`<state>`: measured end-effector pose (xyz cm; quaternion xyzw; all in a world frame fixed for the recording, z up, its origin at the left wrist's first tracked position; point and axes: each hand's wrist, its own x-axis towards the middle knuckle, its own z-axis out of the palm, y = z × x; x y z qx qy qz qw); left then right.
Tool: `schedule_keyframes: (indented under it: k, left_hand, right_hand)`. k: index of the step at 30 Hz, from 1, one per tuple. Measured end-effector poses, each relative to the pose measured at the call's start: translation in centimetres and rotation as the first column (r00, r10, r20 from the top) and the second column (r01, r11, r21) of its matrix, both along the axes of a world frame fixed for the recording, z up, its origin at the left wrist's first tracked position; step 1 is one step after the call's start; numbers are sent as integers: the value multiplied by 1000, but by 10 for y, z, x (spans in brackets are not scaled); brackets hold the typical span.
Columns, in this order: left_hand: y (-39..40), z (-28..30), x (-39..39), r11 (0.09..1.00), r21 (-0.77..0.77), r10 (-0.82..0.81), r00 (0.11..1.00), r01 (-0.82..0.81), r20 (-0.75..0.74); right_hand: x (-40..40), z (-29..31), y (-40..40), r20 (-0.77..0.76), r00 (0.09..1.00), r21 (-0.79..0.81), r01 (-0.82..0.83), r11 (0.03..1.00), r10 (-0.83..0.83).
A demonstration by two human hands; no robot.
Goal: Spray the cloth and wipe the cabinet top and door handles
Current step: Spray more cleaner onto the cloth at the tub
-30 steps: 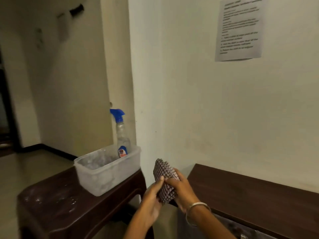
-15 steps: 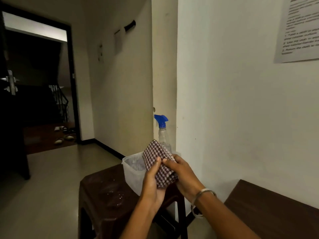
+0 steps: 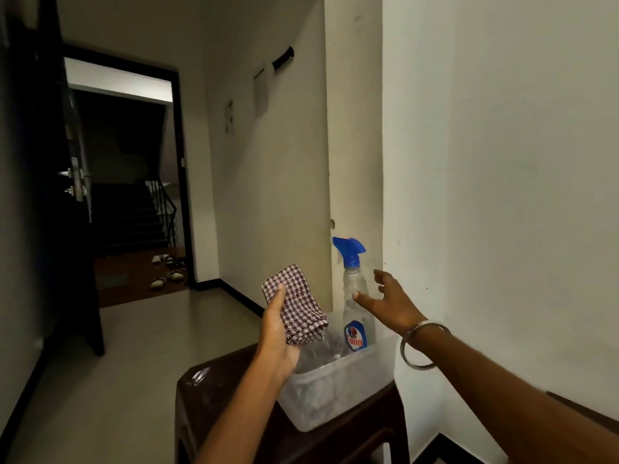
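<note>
My left hand [image 3: 278, 333] holds a folded red-and-white checked cloth [image 3: 294, 304] upright above the dark stool. A clear spray bottle [image 3: 355, 306] with a blue trigger head stands in a frosted plastic tub [image 3: 338, 393]. My right hand [image 3: 388, 301], fingers spread and empty, hovers just right of the bottle's neck, thumb close to it but apart from it. A metal bangle circles that wrist. Only a thin sliver of the brown cabinet top [image 3: 582, 408] shows at the lower right, behind my forearm.
The tub rests on a dark brown plastic stool [image 3: 214, 396] against a white wall corner. A hallway runs left to an open dark door [image 3: 47, 202], with stairs and several sandals [image 3: 167, 272] beyond it. Pale floor spreads left of the stool.
My right hand has let go of the cloth and moved up and right to the spray bottle. The left hand now holds the cloth alone. My view has swung left, away from the cabinet.
</note>
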<state>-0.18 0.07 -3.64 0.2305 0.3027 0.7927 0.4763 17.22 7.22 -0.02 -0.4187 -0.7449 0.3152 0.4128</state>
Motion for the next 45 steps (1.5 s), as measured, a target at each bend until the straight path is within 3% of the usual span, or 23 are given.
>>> schedule_keyframes:
  k: [7, 18, 28, 32, 37, 45]
  left_hand:
    - [23, -3, -29, 996, 48, -76, 989, 71, 124]
    - [32, -8, -28, 994, 49, -102, 989, 97, 111]
    - [27, -3, -20, 998, 37, -56, 998, 55, 31]
    - [16, 3, -14, 1000, 12, -19, 1000, 19, 7]
    - [5, 8, -6, 1000, -12, 11, 999, -12, -33]
    - [5, 9, -5, 1000, -20, -25, 993, 22, -118]
  right_hand:
    - [-37, 30, 31, -112, 985, 56, -123, 991, 128]
    - [-57, 32, 23, -233, 951, 250, -142, 958, 202]
    - [-37, 138, -55, -229, 958, 476, -44, 878, 172]
    - [-28, 135, -86, -160, 981, 444, -28, 896, 111]
    - [-25, 77, -109, -66, 996, 311, -41, 949, 65]
    - [-40, 28, -116, -69, 998, 184, -2, 983, 15]
